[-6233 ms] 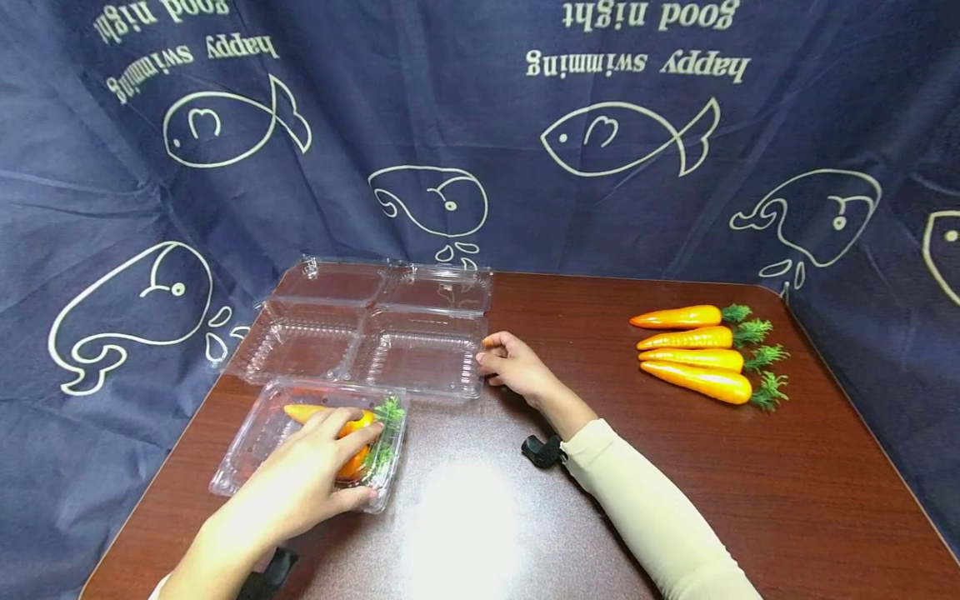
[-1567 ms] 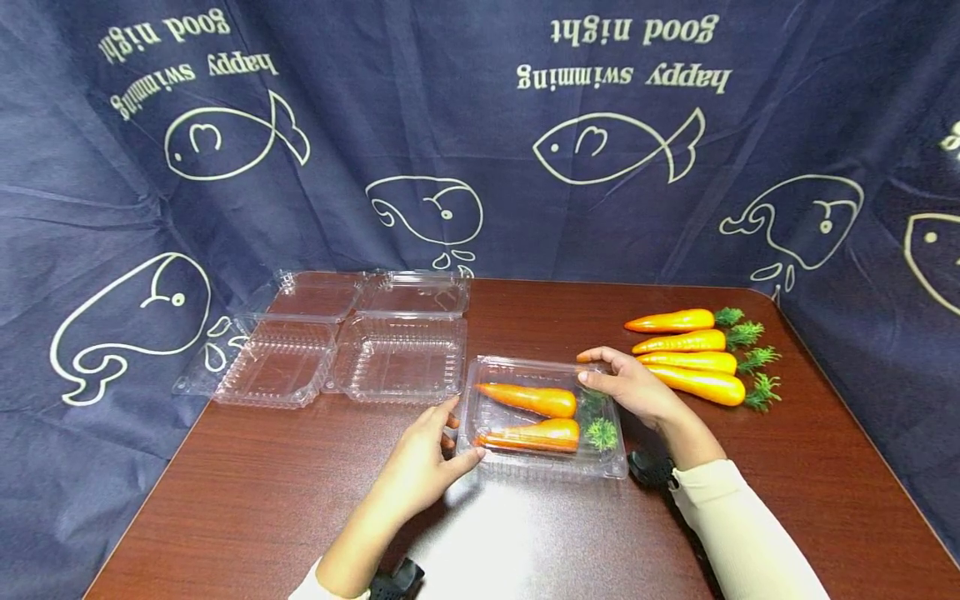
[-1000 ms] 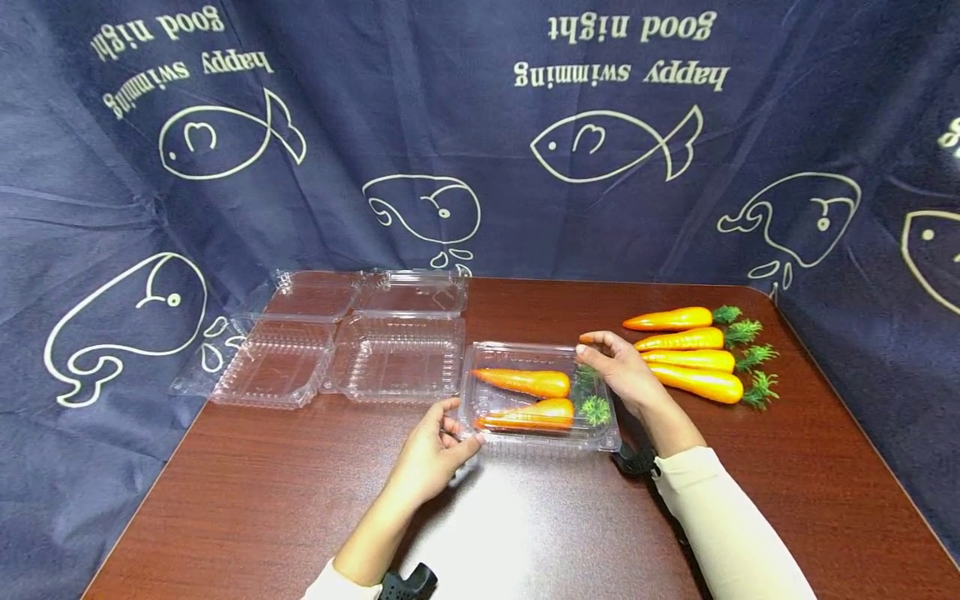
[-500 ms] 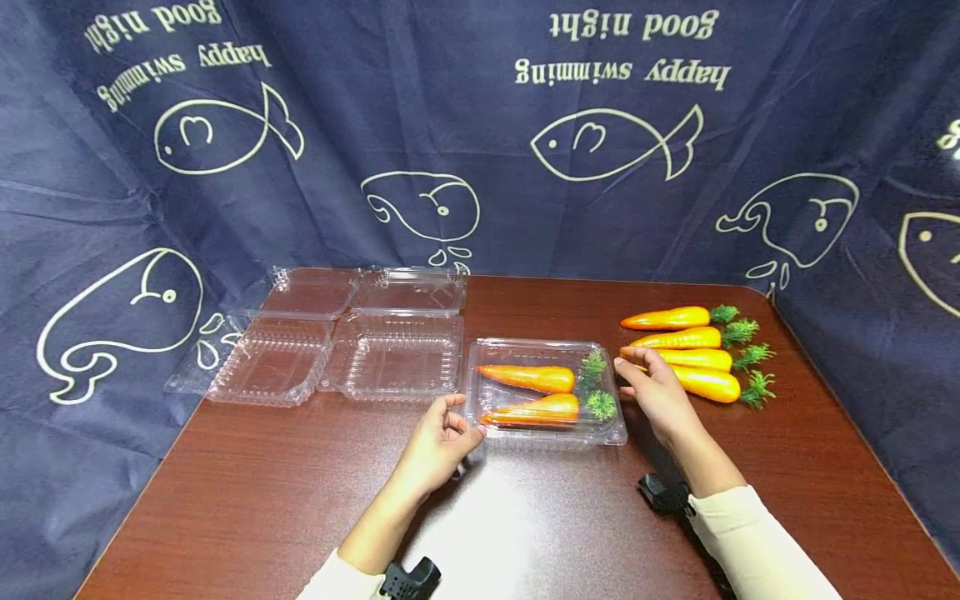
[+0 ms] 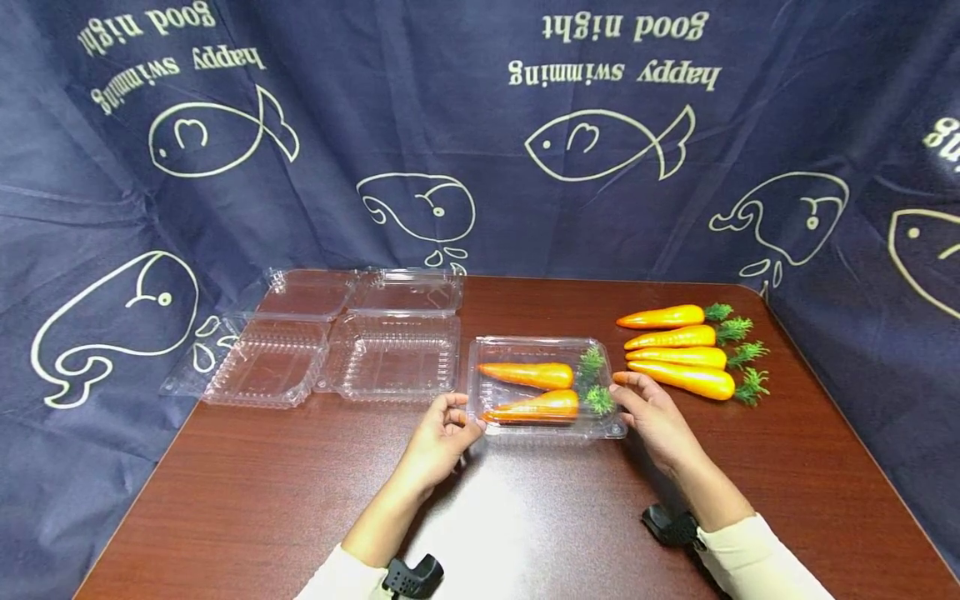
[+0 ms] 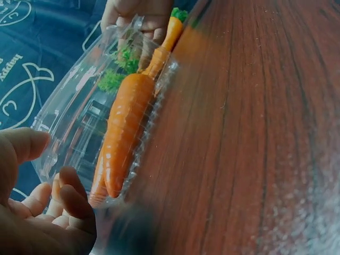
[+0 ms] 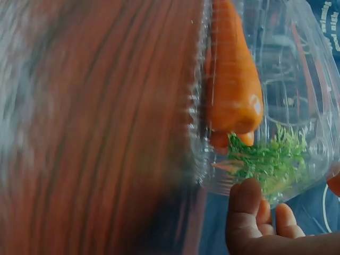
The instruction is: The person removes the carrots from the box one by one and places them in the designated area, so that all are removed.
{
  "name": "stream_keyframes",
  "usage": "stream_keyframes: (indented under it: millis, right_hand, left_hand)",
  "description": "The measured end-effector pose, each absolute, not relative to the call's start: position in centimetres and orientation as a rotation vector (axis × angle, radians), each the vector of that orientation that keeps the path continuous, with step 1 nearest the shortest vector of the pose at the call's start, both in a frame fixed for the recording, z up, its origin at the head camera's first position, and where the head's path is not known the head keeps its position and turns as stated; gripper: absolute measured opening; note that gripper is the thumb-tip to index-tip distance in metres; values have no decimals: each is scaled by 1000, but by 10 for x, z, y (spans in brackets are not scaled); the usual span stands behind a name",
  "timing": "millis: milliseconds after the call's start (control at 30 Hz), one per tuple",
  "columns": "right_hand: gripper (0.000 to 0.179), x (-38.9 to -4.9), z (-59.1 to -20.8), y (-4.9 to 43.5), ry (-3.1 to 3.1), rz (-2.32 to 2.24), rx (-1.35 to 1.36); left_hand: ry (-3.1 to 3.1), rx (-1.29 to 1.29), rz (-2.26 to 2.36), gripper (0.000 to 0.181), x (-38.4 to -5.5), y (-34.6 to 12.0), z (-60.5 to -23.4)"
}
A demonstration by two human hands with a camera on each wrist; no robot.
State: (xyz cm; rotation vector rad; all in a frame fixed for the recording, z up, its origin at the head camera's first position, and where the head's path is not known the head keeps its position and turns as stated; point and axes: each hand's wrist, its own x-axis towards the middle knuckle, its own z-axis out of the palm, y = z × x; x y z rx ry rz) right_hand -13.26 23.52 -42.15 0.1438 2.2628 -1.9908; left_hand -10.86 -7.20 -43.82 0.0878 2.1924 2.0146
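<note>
A see-through plastic clamshell box [image 5: 536, 432] lies mid-table with its lid down. Inside are two orange carrots, the rear one [image 5: 528, 375] and the front one [image 5: 531, 407], with green tops toward the right. My left hand [image 5: 435, 446] grips the box's left end, thumb at the near corner. At the opposite end my right hand [image 5: 663, 425] holds the side wall between thumb and fingers. In the left wrist view, the box [image 6: 69, 122] shows between both hands. The right wrist view has the right fingertips [image 7: 247, 196] against the box's end by the green tops.
Two more see-through boxes, the left one [image 5: 266, 362] and the right one [image 5: 393, 358], stand at the back left with lids folded back. Several loose carrots [image 5: 678, 379] lie side by side at the right. A dark blue printed curtain [image 5: 480, 108] hangs behind the table.
The filled box has gone from the left front, under my left hand, to mid-table. My right hand has left an open box, then slid from the filled box's far right corner to its right end.
</note>
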Motion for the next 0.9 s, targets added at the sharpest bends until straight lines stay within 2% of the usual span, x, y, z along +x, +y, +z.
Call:
stream_keyframes:
  millis: [233, 533, 900]
  right_hand:
    - [43, -135, -430, 226, 2155, -2129, 178]
    - [21, -135, -433, 221, 2141, -2158, 229]
    - [23, -131, -434, 235, 2119, -2054, 36]
  left_hand:
    - [2169, 16, 2052, 50, -112, -73, -443]
    - [2193, 29, 2071, 48, -112, -74, -441]
    - [2168, -5, 2090, 37, -116, -74, -439]
